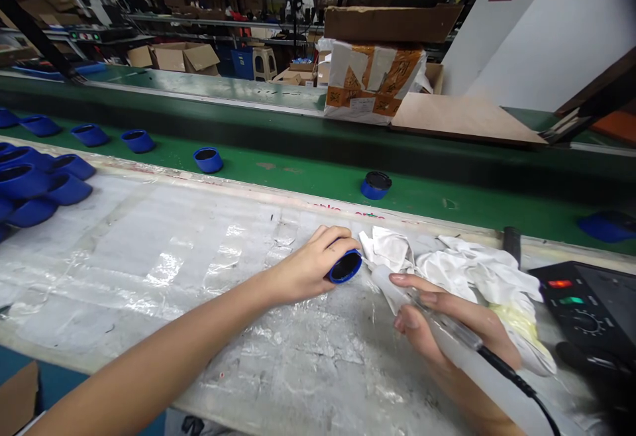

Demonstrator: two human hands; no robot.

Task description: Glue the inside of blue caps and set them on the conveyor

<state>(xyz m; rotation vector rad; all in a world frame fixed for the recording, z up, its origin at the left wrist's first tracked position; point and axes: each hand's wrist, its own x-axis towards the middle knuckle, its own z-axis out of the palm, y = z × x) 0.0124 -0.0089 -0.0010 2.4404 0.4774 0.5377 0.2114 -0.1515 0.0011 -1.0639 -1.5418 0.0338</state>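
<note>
My left hand [312, 265] is closed around a blue cap [344, 266], held on its side on the plastic-covered bench [199, 264], its dark open mouth facing right. My right hand [442, 327] grips a translucent white pen-shaped tool [447, 330] with a black cable at its back end. The tool's tip points at the mouth of the cap, just short of it. A crumpled white cloth [467, 267] lies right behind the tool.
A green conveyor belt [298, 171] runs behind the bench with blue caps [209, 159] spaced along it. Several more blue caps [34, 184] are piled at the bench's left. A black control box [586, 303] with red and green lights sits at the right. Cardboard boxes [372, 78] stand beyond the belt.
</note>
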